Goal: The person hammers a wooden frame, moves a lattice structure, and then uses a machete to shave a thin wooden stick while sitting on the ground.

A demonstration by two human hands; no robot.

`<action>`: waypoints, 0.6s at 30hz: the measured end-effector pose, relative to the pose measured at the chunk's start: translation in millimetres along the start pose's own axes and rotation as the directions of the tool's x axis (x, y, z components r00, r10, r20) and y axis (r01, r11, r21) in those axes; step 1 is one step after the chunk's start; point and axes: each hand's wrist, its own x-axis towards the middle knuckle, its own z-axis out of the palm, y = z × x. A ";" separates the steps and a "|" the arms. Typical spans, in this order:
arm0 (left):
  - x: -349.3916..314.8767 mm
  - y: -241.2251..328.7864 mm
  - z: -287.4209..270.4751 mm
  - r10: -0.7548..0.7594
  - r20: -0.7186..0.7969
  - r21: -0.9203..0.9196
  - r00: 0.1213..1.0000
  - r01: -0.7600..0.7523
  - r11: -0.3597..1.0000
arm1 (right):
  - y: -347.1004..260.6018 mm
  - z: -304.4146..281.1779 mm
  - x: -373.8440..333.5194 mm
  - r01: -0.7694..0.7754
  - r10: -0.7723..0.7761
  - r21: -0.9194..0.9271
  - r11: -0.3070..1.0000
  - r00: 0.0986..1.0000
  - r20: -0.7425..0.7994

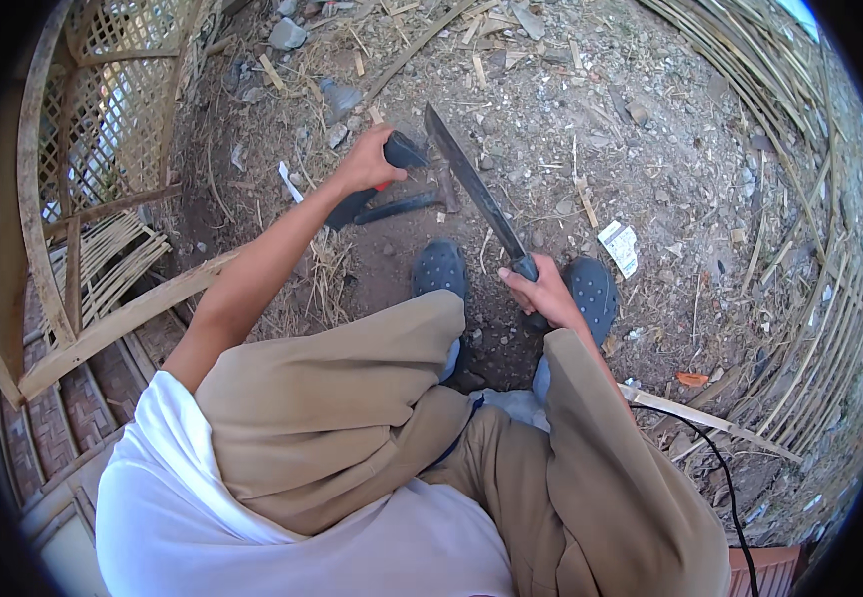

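My right hand (543, 295) is wrapped round the dark handle of a machete (473, 187). Its long, worn blade slants up and to the left above the ground, between the feet and my left hand. Out to the front left, my left hand (367, 161) grips a black object (405, 151) with thumb and fingers. A bit of red shows under that hand, and more black lies beside the wrist; the forearm hides part of it, so its kind is unclear. Just below, a hammer (402, 207) with a black handle and rusty head lies on the dirt.
Dark clogs (439, 271) are on my feet. Wood chips, stones and a white printed scrap (619, 249) litter the soil. Bundled bamboo strips (810, 328) curve along the right. A wooden lattice frame (113, 109) stands at left. A black cable (725, 468) runs at lower right.
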 end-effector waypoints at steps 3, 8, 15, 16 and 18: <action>-29.6 23.1 -20.0 0.015 0.013 -0.082 1.000 -0.014 0.997 | 4.6 -2.6 0.9 -0.025 0.028 -0.024 0.999 0.993 0.118; -44.4 24.9 -57.1 0.245 -0.068 0.305 0.967 -0.213 0.928 | 2.0 -0.3 4.4 -0.011 0.035 -0.087 0.996 0.960 0.278; -24.2 29.2 -86.9 0.365 0.150 0.452 0.919 -0.392 0.801 | 2.6 9.3 3.0 -0.008 0.044 -0.263 0.965 0.990 0.130; -24.2 28.9 -87.7 0.335 0.181 0.477 0.925 -0.380 0.793 | 1.7 9.4 2.7 -0.006 0.044 -0.267 0.964 0.990 0.137; -21.7 31.4 -87.6 0.278 0.242 0.521 0.930 -0.366 0.771 | -0.9 7.8 1.3 -0.020 0.060 -0.242 0.970 0.986 0.158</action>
